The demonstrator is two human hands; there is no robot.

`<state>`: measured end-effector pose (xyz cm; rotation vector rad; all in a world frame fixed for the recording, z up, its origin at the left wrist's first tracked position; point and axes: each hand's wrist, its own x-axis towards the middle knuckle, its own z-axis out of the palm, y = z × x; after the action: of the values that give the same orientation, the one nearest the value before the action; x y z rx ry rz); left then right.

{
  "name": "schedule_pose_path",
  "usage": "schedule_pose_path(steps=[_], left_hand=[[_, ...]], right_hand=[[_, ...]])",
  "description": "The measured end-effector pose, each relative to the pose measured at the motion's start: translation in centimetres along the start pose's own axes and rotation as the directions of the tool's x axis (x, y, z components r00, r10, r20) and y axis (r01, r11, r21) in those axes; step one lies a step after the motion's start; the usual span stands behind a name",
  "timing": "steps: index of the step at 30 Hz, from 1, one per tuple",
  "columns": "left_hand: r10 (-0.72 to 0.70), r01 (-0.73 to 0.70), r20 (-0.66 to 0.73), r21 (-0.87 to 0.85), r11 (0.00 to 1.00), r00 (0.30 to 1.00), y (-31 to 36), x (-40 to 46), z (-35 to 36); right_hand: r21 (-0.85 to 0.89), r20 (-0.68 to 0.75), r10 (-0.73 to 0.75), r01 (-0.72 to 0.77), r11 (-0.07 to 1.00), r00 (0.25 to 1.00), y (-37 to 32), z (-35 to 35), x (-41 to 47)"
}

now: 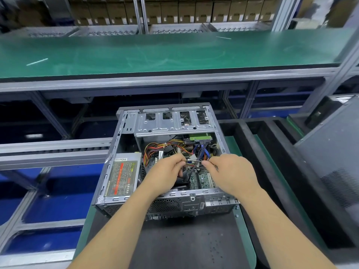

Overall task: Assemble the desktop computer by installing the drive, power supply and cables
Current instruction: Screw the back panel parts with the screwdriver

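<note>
Cable tie: a thin pale strip (194,162) runs between the two hands above the motherboard, near the middle of the open case; judging by its place among the wires, it serves to bundle them.
Left hand: the left hand (165,171) pinches the strip's left end with curled fingertips, probably to keep it taut.
Right hand: the right hand (231,171) pinches the right end, thumb and forefinger pressed together on it; whether it also catches a wire, I cannot tell.
Cables: red, yellow and black wires (155,149) fan from the left, blue ones (202,150) drop from the far right, and they meet just beyond the fingers.
Power supply: the grey power supply (121,175) sits in the case's near-left corner, already in place.
Drive: a green-edged drive (200,136) lies under the far drive cage (172,121), with a connector at its right end.
Case: the case (194,200) lies on its side on a dark mat (184,239), open upward for access.
Surroundings: a green bench (155,53) runs along the far side; a dark side panel (334,152) leans at the right.
Stage: likely tidying cables, late in the job.
</note>
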<state>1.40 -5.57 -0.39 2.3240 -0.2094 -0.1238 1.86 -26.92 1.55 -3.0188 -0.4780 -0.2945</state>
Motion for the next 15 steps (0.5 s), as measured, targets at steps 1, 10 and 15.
schedule_pose_path(steps=[1,10,15], left_hand=[[0.000,0.000,-0.001,0.003,1.000,1.000,-0.05,0.01,0.01],[0.005,-0.005,0.001,0.096,0.995,1.000,-0.33,0.00,0.17],[0.034,-0.026,-0.041,0.180,0.983,0.999,-0.38,-0.20,0.29]], right_hand=[[-0.001,0.005,-0.006,0.006,1.000,1.000,-0.03,-0.05,-0.02],[-0.051,0.010,-0.037,0.037,0.998,0.999,-0.25,-0.09,-0.01],[-0.089,0.019,-0.022,0.023,0.996,1.000,-0.29,0.15,-0.02]])
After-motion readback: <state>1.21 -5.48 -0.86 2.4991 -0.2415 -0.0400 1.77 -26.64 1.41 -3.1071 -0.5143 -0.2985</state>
